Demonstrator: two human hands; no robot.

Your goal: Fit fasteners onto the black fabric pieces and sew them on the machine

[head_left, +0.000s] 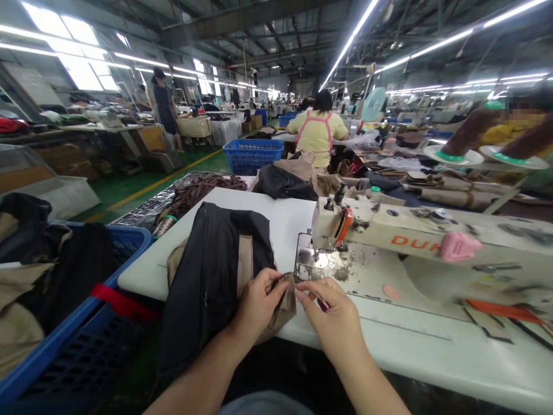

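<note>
My left hand (260,305) pinches the tan edge of a black-and-tan fabric piece (220,248), which looks like a partly sewn bag. Its black body spreads over the left of the white table (294,213) and hangs down past the front edge. Opposite, my right hand (330,308) has thumb and forefinger closed at the same tan fabric (285,311), near a gathered dark edge. Both hands are just in front of the sewing machine (415,230), whose needle and metal plate (307,259) stand clear of the cloth.
At the left, a blue basket (142,239) holds black and tan fabric. Brown strips (207,190) lie beyond the table, near another blue basket (253,154). A person (317,135) sits ahead. Large thread cones (469,129) stand at right; a pink object (460,246) sits on the machine.
</note>
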